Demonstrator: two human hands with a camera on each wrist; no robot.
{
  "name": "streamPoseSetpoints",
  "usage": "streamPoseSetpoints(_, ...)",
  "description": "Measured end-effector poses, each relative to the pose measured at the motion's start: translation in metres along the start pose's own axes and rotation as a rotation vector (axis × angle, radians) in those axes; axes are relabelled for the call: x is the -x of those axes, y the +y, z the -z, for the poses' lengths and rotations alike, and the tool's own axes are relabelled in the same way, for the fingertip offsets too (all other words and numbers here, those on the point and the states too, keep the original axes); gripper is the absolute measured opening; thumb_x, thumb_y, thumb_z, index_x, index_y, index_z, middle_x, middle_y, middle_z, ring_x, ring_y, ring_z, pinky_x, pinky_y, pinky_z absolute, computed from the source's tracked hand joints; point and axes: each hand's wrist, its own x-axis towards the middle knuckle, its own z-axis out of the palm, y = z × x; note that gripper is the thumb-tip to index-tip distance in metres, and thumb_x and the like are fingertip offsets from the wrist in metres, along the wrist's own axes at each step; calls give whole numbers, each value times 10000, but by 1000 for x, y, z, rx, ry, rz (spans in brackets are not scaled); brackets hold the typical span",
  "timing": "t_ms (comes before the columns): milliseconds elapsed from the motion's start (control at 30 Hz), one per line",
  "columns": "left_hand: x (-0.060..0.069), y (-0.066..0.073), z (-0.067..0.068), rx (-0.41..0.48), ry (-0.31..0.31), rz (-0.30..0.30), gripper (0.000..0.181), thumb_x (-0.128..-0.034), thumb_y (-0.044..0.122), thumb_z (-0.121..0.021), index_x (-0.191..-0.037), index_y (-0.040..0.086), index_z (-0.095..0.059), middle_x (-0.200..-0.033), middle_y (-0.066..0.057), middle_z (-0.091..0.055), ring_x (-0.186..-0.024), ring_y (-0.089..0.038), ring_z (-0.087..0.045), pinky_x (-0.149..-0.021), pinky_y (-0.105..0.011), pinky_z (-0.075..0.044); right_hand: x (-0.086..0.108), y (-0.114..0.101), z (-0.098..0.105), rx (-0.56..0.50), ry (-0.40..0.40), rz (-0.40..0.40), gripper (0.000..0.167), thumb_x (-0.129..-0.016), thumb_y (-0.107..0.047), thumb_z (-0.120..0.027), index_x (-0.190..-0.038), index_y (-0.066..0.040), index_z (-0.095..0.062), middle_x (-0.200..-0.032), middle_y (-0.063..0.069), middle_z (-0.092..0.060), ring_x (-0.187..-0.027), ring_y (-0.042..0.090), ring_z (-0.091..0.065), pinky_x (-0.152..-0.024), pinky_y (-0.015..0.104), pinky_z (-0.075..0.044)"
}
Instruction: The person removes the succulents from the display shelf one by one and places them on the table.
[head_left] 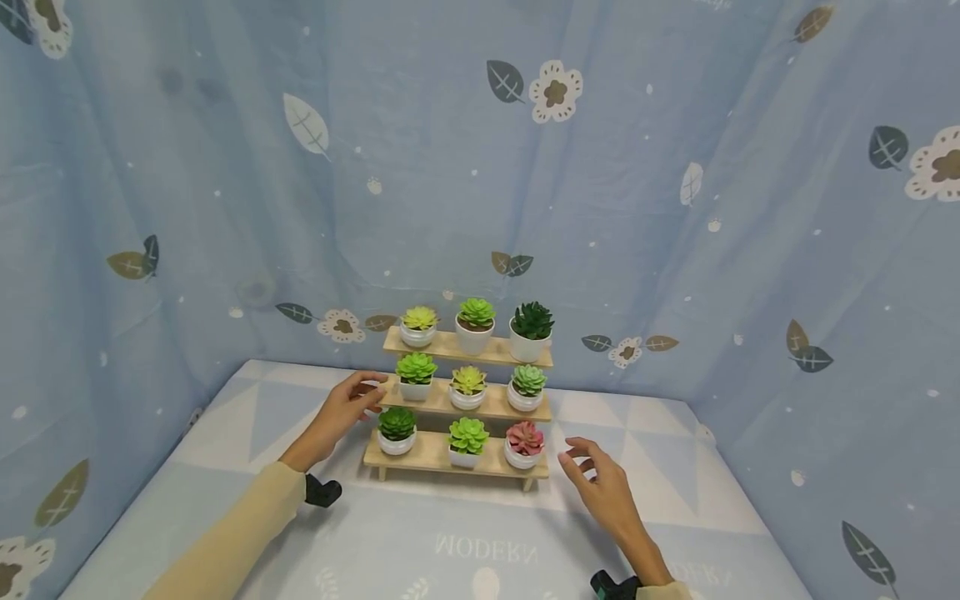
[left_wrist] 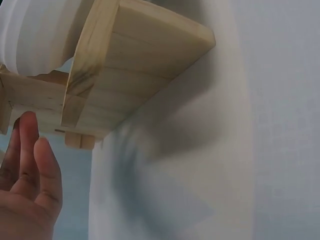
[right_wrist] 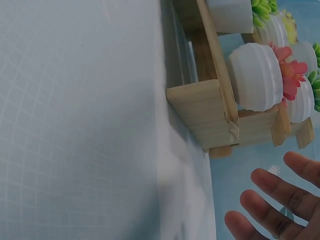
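Blue curtain (head_left: 420, 183) backs the bench (head_left: 405, 533); I judge the stepped stand (head_left: 430, 452) keeps plants (head_left: 467, 435) visible; left hand (head_left: 341, 418) and right hand (head_left: 607, 493) flank it, grips loosely spread, empty.

Blue curtain (head_left: 420, 183), leaf-and-flower print, on 3 sides; pale tablecloth (head_left: 382, 529) in a blue triangle pattern.

Beside the left hand (head_left: 339, 421), the stand (head_left: 431, 451) is smooth, grained wood. Near the right hand (head_left: 604, 490), a pot (head_left: 521, 457) looks smooth; beyond both hands, the curtain (head_left: 420, 125) is creased, matt cloth.
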Motion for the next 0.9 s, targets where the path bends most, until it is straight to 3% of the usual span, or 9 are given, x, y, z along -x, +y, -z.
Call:
streamPoseSetpoints(200, -1, -5, 2, 21, 4, 22, 466, -1033, 413, -641, -1420, 167, -561, -1213, -140, -655, -961, -249, -674, -885, -558, -514, -2, -3, -3, 5, -15, 11, 448, -993, -503, -668, -1305, -182, -673, -1108, -35, -703, -895, 107, -615, -697, 280, -504)
streamPoseSetpoints(567, -6, -11, 2, 69, -91, 51, 554, -1001, 492, -654, -1478, 250, -509, -1255, -112, -644, -982, -269, -643, -881, -493, -532, -5, -2, -7, -51, -46, 13, 446, -982, -397, -725, -1339, -139, -654, -1142, -17, -703, -940, 125, -620, -717, 287, -505)
streamPoseSetpoints(767, -7, -12, 3, 78, -100, 40, 522, -1056, 383, -611, -1523, 198, -469, -1257, -136, -644, -982, -249, -638, -923, -559, -506, -9, -6, -9, -89, -111, 3, 591, -919, -512, -760, -1384, -176, -619, -1196, 22, -686, -1010, 183, -622, -751, 301, -513)
streamPoseSetpoints(900, -8, -10, 4, 82, -121, 27, 499, -1072, 331, -595, -1525, 172, -460, -1239, -163, -639, -982, -250, -636, -919, -547, -517, -10, -7, -12, -118, -134, 15, 602, -892, -471, -806, -1390, -193, -612, -1194, 20, -682, -1042, 241, -627, -765, 302, -518)
